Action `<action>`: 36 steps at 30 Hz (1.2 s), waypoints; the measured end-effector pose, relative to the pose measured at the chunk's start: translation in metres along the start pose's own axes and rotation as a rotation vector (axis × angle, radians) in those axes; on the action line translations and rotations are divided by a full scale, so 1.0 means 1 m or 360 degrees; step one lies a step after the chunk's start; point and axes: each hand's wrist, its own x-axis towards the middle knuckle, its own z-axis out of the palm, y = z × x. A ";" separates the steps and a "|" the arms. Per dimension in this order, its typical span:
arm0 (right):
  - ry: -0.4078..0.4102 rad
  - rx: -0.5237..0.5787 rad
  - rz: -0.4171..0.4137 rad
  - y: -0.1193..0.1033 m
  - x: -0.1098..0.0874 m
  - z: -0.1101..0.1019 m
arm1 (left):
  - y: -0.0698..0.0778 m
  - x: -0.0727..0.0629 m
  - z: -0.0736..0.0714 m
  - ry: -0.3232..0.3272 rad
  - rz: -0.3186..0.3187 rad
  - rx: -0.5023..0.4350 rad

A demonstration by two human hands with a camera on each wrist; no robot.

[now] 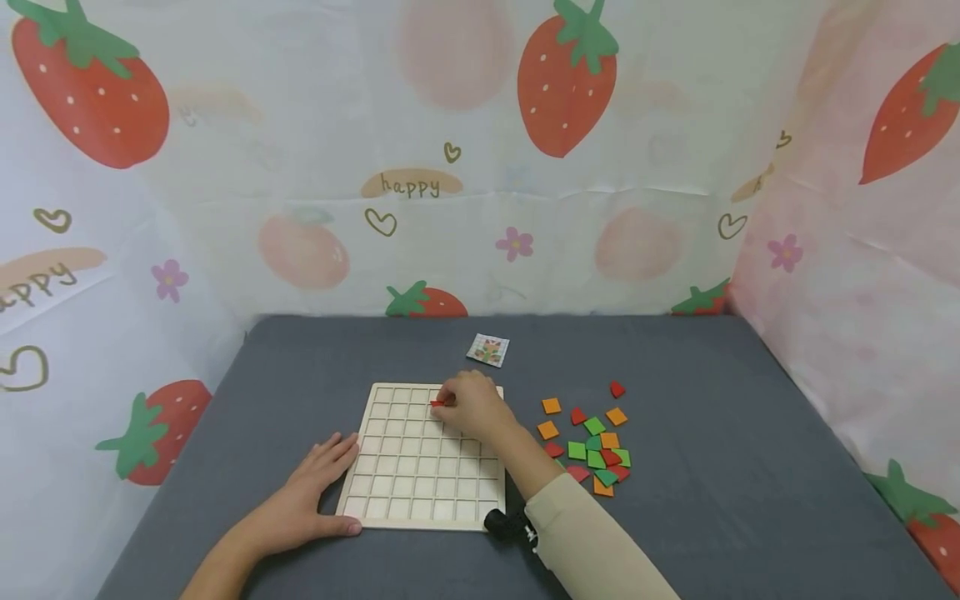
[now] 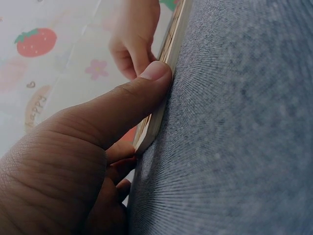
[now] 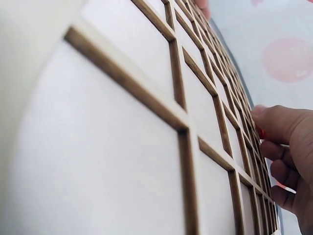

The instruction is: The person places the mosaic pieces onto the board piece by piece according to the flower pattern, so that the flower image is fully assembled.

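A pale wooden grid board (image 1: 403, 486) lies on the grey cloth, its square cells bare. Over its top rows my right hand (image 1: 476, 408) pinches a small red tile (image 1: 437, 403) between thumb and fingertips. Only a sliver of that red tile (image 3: 261, 133) shows in the right wrist view, close over the cells. My left hand (image 1: 303, 504) rests at the board's near left corner, fingers fairly straight along the left side and thumb against the front edge. From the left wrist, the thumb (image 2: 156, 73) lies along the board's rim.
Right of the board lie loose tiles: orange (image 1: 551, 406), green (image 1: 577, 451) and red (image 1: 617, 389), some overlapping. A small picture card (image 1: 488, 350) with a coloured pattern sits behind the board. Strawberry-printed curtains (image 1: 330, 150) enclose the table (image 1: 712, 467). A black wrist camera (image 1: 504, 525) overlaps the board's near right corner.
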 end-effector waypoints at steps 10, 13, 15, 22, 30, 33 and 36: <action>0.0028 -0.0185 -0.0006 -0.007 -0.004 0.002 | 0.003 -0.001 -0.001 -0.0007 0.0011 0.0000; 0.0042 -0.0202 -0.0008 -0.008 -0.005 0.001 | 0.004 -0.001 -0.002 -0.0008 0.0008 0.0013; 0.0048 -0.0207 -0.0008 -0.009 -0.005 0.001 | 0.003 0.000 -0.002 -0.0012 0.0002 0.0014; 0.0037 -0.0191 0.0031 -0.012 -0.003 0.002 | 0.001 -0.002 -0.002 -0.0011 0.0011 -0.0005; 0.0051 -0.0161 0.0064 -0.013 -0.001 0.002 | 0.001 -0.001 -0.003 -0.0019 -0.0011 -0.0015; 0.0066 -0.0164 0.0060 -0.013 -0.001 0.003 | 0.001 -0.001 -0.003 -0.0019 -0.0013 -0.0026; 0.0076 -0.0153 0.0068 -0.012 -0.002 0.003 | 0.001 -0.001 -0.002 -0.0011 0.0007 -0.0025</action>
